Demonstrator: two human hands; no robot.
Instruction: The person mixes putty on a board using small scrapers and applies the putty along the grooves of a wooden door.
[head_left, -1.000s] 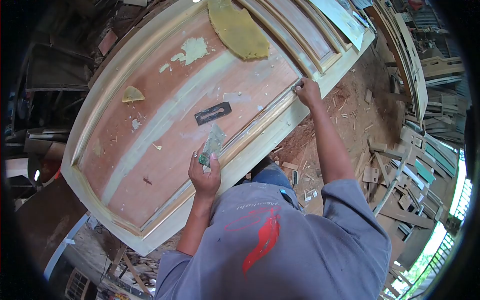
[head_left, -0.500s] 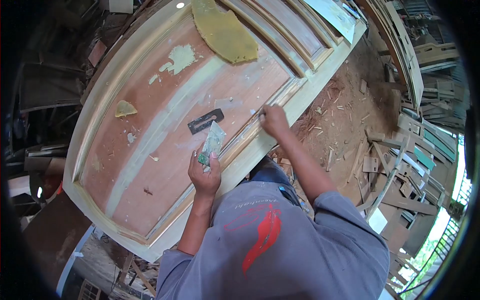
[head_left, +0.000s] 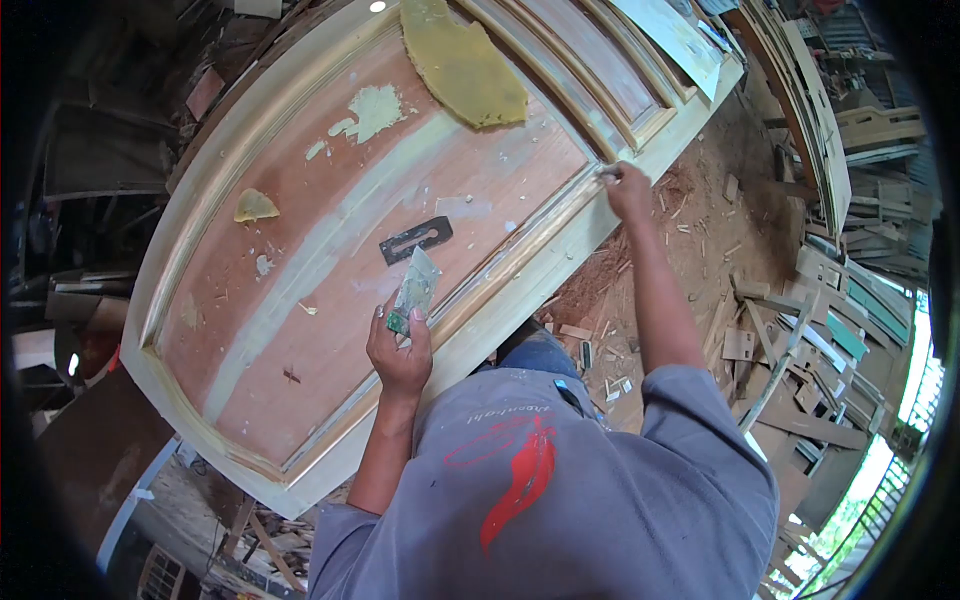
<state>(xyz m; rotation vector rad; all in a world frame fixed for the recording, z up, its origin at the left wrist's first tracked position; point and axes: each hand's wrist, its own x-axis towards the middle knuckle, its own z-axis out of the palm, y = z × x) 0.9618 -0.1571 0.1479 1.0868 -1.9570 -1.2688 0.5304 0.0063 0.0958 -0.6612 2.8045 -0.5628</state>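
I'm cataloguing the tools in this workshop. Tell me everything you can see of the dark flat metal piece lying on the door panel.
The dark metal blade is a flat, thin, roughly rectangular plate, blackish grey, with a long slot down its middle. It lies flat and loose on the reddish wooden door panel, tilted diagonally, on a smear of pale filler. No hand touches it; the left hand, holding a putty-smeared card, is just below it.

Grey short-sleeved shirt (head_left: 560, 500), lower centre; red emblem and red script on chest; blue trousers (head_left: 540, 352) above.
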